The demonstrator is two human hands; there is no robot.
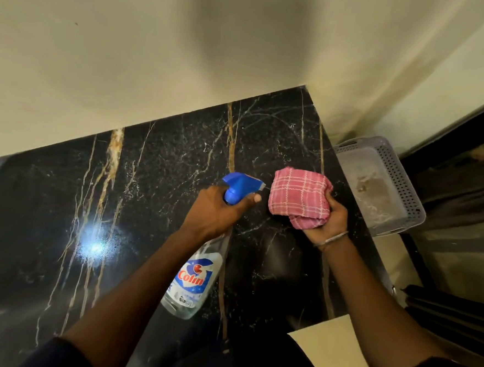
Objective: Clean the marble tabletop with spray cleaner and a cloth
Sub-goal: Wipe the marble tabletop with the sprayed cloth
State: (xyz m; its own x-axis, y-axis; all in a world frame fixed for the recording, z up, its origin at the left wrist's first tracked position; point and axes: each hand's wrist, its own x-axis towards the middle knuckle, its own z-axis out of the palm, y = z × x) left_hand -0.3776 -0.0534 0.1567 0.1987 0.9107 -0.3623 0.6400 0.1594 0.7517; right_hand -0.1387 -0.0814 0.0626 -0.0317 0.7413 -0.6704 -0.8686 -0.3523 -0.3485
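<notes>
Your left grip (215, 211) clutches the spray bottle (196, 280) by its blue trigger head above the black marble counter (148, 194), nozzle pointing right toward the pink checked cloth (298, 194) bunched in your right grip (330, 218).

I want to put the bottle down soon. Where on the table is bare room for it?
The left half of the tabletop is bare, from the wall to the near edge. The back right corner, beyond the cloth, is bare too. It is crowded mid-right, where the left hand grips the bottle and the right hand holds the cloth.
</notes>
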